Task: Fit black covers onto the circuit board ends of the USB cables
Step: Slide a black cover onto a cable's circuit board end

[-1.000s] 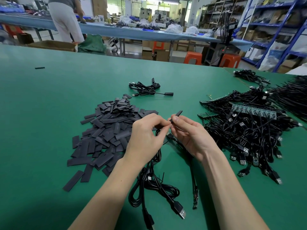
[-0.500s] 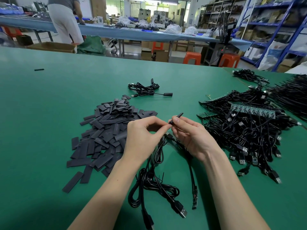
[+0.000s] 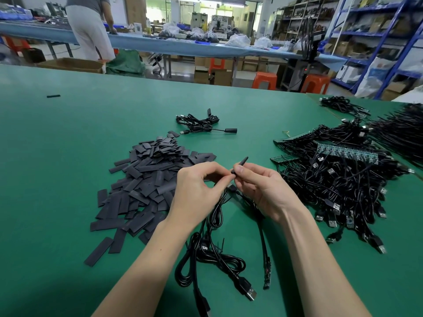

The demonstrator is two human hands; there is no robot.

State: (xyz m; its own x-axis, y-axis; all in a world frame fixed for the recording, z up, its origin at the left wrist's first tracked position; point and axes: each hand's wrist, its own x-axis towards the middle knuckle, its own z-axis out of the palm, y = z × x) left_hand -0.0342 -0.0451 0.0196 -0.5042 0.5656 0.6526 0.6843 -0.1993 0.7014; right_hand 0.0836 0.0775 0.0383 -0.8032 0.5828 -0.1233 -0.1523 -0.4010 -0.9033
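Covering most of the view, a green table [image 3: 68, 138]. Right side: big tangle of black cables [image 3: 338, 186], plugs and small boards mixed in. Left of centre: heap of flat black covers [image 3: 146, 177]. Far centre: small bundle of cables [image 3: 199, 124]. Near centre: a loose cable [image 3: 212, 255] trailing down from the hands. Left hand [image 3: 196, 191] and right hand [image 3: 263, 188] meet fingertip to fingertip, both pinching one black cover [image 3: 240, 163], its far end sticking up and right.
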